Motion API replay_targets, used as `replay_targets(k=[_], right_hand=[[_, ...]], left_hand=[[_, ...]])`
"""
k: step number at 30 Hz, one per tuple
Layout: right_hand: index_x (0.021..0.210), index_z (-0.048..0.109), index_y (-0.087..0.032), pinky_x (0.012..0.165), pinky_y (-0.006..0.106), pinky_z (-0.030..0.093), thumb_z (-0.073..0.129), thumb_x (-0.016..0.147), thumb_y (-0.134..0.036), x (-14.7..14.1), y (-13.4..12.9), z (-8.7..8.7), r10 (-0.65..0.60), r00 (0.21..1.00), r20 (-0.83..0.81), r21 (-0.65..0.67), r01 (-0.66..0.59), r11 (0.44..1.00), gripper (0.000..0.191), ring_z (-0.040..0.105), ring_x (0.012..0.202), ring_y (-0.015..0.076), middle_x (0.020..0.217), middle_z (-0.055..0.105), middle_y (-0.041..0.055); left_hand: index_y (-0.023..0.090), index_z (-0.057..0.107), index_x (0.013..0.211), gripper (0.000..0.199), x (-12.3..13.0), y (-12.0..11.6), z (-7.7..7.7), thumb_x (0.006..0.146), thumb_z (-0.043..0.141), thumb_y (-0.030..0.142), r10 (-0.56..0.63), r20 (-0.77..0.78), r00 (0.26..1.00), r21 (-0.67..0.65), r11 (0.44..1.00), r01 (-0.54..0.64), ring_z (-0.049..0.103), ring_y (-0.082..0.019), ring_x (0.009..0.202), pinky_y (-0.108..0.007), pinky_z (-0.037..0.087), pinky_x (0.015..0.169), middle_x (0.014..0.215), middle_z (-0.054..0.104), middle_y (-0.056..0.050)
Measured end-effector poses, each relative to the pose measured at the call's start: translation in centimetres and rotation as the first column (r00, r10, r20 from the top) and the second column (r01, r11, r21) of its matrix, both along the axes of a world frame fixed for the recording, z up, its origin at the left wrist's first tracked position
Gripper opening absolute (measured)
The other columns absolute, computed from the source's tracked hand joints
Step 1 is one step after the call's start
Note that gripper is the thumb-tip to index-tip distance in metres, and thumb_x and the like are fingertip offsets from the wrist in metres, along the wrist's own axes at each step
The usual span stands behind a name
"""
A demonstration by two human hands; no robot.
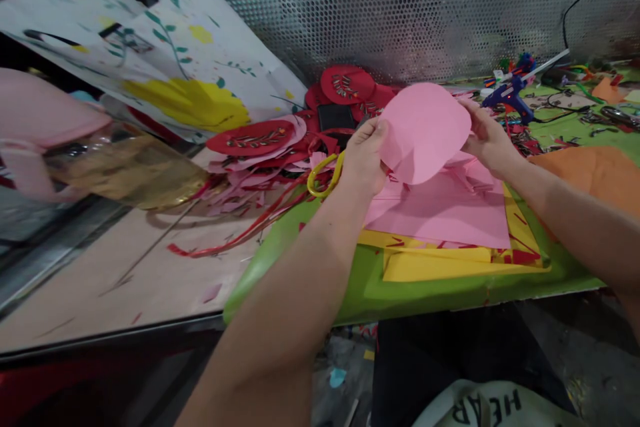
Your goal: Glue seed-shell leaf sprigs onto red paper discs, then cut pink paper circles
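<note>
Between my two hands a round pink paper cutout (425, 130) is held up, tilted toward me. My left hand (367, 155) pinches its left edge, thumb on the front face. On the opposite edge, my right hand (487, 140) grips it with the fingers partly behind the paper. Below lies a larger pink paper sheet (440, 220) with cut pieces on it, over yellow paper (435, 265). Yellow scissor handles (324, 177) show just left of my left hand; their blades are hidden.
Red decorated paper discs (265, 139) pile up to the left, with red ribbon (235, 243) trailing from them. A blue glue gun (513, 97) stands at the back right. Orange paper (595, 177) lies at the right. Floral bags (185, 60) lean at the back left, before a perforated metal panel (400, 13).
</note>
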State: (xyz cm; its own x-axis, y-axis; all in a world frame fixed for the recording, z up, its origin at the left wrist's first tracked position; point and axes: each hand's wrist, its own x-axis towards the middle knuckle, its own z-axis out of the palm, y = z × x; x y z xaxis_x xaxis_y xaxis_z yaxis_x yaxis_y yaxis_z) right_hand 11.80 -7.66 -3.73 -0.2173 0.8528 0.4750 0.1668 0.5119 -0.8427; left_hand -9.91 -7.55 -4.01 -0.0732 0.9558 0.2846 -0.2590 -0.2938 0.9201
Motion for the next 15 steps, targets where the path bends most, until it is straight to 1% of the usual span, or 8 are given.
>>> replay_targets(k=[2, 3, 5, 7, 9, 12, 13, 15], right_hand=[[0.111, 0.058, -0.027, 0.089, 0.039, 0.054, 0.081, 0.057, -0.056, -0.7, -0.9, 0.5, 0.066, 0.99, -0.126, -0.061, -0.074, 0.995, 0.066, 0.06, 0.108, 0.0222, 0.117, 0.065, 0.0045], [0.105, 0.06, -0.025, 0.085, 0.037, 0.055, 0.082, 0.055, -0.059, -0.9, -1.2, 0.6, 0.066, 0.981, -0.18, -0.094, -0.084, 0.992, 0.065, 0.062, 0.1, 0.0207, 0.108, 0.067, 0.004], [0.095, 0.061, -0.022, 0.074, 0.034, 0.058, 0.082, 0.052, -0.061, -0.9, -1.3, 0.6, 0.028, 0.974, -0.226, -0.164, -0.066, 0.984, 0.062, 0.063, 0.085, 0.0179, 0.093, 0.067, 0.003], [0.09, 0.062, -0.02, 0.065, 0.032, 0.059, 0.083, 0.052, -0.058, -0.7, -1.1, 0.5, -0.026, 0.97, -0.244, -0.211, -0.026, 0.977, 0.058, 0.062, 0.076, 0.0163, 0.086, 0.065, 0.0028], [0.089, 0.062, -0.018, 0.061, 0.033, 0.059, 0.083, 0.055, -0.053, -0.5, -0.9, 0.4, -0.06, 0.966, -0.251, -0.22, 0.003, 0.975, 0.053, 0.061, 0.072, 0.0157, 0.084, 0.064, 0.0037], [0.087, 0.061, -0.018, 0.057, 0.034, 0.058, 0.081, 0.062, -0.047, -0.4, -0.8, 0.3, -0.1, 0.971, -0.216, -0.198, 0.057, 0.979, 0.043, 0.059, 0.065, 0.0154, 0.079, 0.061, 0.004], [0.085, 0.061, -0.018, 0.057, 0.035, 0.057, 0.079, 0.064, -0.047, -0.4, -0.9, 0.2, -0.116, 0.976, -0.185, -0.185, 0.081, 0.979, 0.04, 0.059, 0.064, 0.0158, 0.075, 0.059, 0.0036], [0.081, 0.062, -0.019, 0.061, 0.037, 0.057, 0.076, 0.068, -0.047, -0.4, -1.2, 0.3, -0.145, 0.984, -0.105, -0.122, 0.132, 0.984, 0.034, 0.06, 0.065, 0.0177, 0.069, 0.058, 0.0027]], left_hand=[[0.023, 0.061, 0.078, 0.027, 0.7, -0.7, 0.3, 0.068, 0.078, 0.041, -0.086, -0.001, 0.996, -0.044, 0.995, 0.085, 0.067, -0.014, 0.075, -0.024, 0.053, 0.065, 0.073, 0.068, 0.003], [0.022, 0.062, 0.077, 0.026, 1.0, -1.1, 0.5, 0.067, 0.078, 0.039, -0.131, -0.003, 0.991, -0.071, 0.989, 0.131, 0.065, -0.013, 0.069, -0.023, 0.052, 0.062, 0.071, 0.067, 0.003], [0.021, 0.063, 0.075, 0.024, 1.4, -1.7, 0.8, 0.065, 0.079, 0.036, -0.206, -0.018, 0.978, -0.128, 0.971, 0.202, 0.062, -0.012, 0.06, -0.022, 0.049, 0.054, 0.069, 0.067, 0.003], [0.02, 0.063, 0.073, 0.023, 1.7, -2.1, 0.9, 0.065, 0.079, 0.034, -0.248, -0.043, 0.968, -0.166, 0.957, 0.238, 0.059, -0.011, 0.056, -0.021, 0.046, 0.049, 0.066, 0.066, 0.003], [0.02, 0.063, 0.073, 0.024, 1.8, -2.3, 0.9, 0.069, 0.075, 0.041, -0.289, -0.062, 0.955, -0.187, 0.944, 0.273, 0.061, -0.014, 0.058, -0.023, 0.046, 0.049, 0.066, 0.066, 0.001], [0.019, 0.064, 0.077, 0.037, 2.0, -2.5, 0.7, 0.074, 0.066, 0.057, -0.368, -0.106, 0.924, -0.212, 0.916, 0.34, 0.066, -0.02, 0.065, -0.029, 0.052, 0.053, 0.07, 0.068, -0.004], [0.019, 0.064, 0.076, 0.04, 2.1, -2.6, 0.7, 0.072, 0.067, 0.058, -0.384, -0.138, 0.913, -0.215, 0.912, 0.351, 0.066, -0.02, 0.064, -0.03, 0.053, 0.053, 0.068, 0.067, -0.004], [0.018, 0.062, 0.071, 0.038, 2.3, -2.8, 0.6, 0.064, 0.075, 0.053, -0.368, -0.209, 0.906, -0.208, 0.922, 0.326, 0.062, -0.017, 0.055, -0.029, 0.053, 0.05, 0.063, 0.064, -0.002]])
